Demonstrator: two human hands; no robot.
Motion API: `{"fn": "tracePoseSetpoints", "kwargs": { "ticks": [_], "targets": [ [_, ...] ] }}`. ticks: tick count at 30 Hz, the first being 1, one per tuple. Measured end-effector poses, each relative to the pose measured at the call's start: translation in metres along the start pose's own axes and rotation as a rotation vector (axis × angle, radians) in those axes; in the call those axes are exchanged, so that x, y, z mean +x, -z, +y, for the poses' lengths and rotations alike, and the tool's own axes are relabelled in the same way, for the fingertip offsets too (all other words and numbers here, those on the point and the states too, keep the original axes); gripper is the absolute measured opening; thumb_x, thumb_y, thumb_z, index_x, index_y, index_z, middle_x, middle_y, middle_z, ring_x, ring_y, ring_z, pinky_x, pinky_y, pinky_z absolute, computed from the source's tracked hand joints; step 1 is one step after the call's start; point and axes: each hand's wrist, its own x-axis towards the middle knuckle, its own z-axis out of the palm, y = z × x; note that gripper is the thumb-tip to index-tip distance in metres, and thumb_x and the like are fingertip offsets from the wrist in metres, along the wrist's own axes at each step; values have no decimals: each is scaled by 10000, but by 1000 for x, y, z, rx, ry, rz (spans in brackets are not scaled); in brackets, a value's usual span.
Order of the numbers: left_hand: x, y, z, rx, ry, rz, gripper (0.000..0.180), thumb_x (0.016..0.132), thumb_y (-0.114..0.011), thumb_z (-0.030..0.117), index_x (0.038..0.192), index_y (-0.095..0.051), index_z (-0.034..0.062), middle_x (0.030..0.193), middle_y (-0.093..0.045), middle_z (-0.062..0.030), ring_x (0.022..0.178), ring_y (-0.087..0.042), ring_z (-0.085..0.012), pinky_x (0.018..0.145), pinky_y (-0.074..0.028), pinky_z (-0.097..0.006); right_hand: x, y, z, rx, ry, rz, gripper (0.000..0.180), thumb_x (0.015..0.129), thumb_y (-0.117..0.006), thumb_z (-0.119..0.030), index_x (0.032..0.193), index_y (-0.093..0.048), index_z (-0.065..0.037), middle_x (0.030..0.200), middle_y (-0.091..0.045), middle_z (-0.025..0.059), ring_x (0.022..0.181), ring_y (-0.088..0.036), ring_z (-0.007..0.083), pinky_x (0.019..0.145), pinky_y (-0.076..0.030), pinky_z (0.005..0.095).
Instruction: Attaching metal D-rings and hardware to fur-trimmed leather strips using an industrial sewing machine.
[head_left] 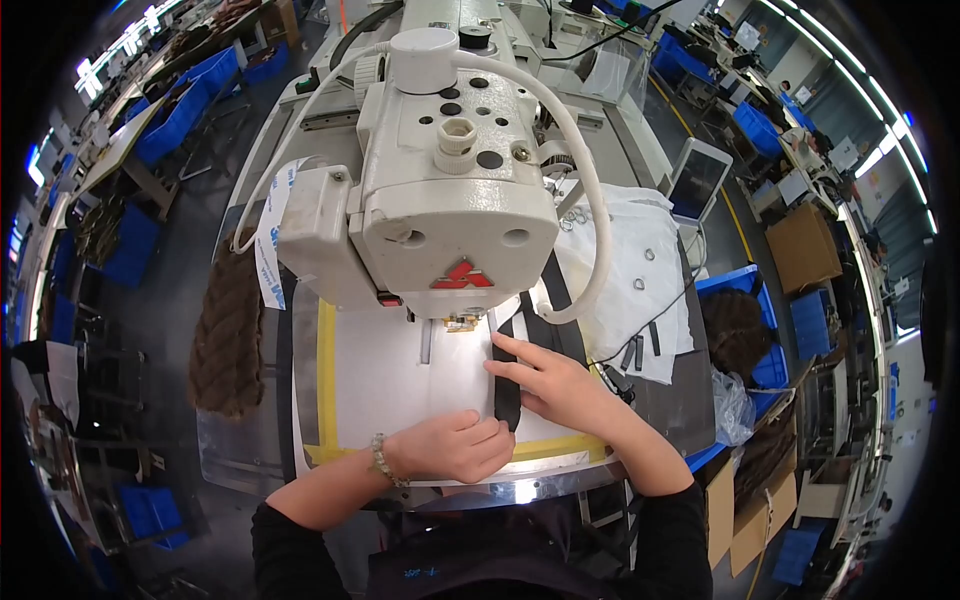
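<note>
One strap (507,402) lies on the white sheet (375,400) before the machine (460,215); the right hand's (562,388) fingers spread open across it, the left hand's (455,448) curl at its near end, grip unclear.

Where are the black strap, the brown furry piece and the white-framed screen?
Black strap (508,401): head view, on its lower stretch.
Brown furry piece (228,338): head view, middle of its furry surface.
White-framed screen (698,182): head view, on its dark display.
</note>
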Motion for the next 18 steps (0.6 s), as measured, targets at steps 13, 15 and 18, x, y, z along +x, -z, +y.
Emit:
{"fn": "tracePoseSetpoints", "kwargs": {
  "ticks": [13,15,18],
  "targets": [
    [2,-6,6,-61,-11,2,120,696,-640,128,803,-630,74,773,-568,35,746,-535,-81,583,-347,-223,8,2,21,41,-142,-22,617,762,-684,36,1334,-526,-131,1509,-367,143,1272,-490,329,996,-469,360],
    [4,-7,5,-91,-15,8,155,688,-639,129,828,-643,62,812,-603,7,782,-563,-99,601,-368,-217,7,1,23,-68,-149,8,606,768,-683,32,1331,-528,-130,1507,-371,139,1244,-511,329,984,-475,360],
    [2,-7,8,-114,-51,0,175,686,-633,132,838,-644,45,841,-625,-30,809,-584,-127,618,-388,-213,8,3,21,-56,-162,11,594,780,-672,34,1332,-528,-132,1506,-373,139,1212,-530,327,962,-486,359]
  ]
}}
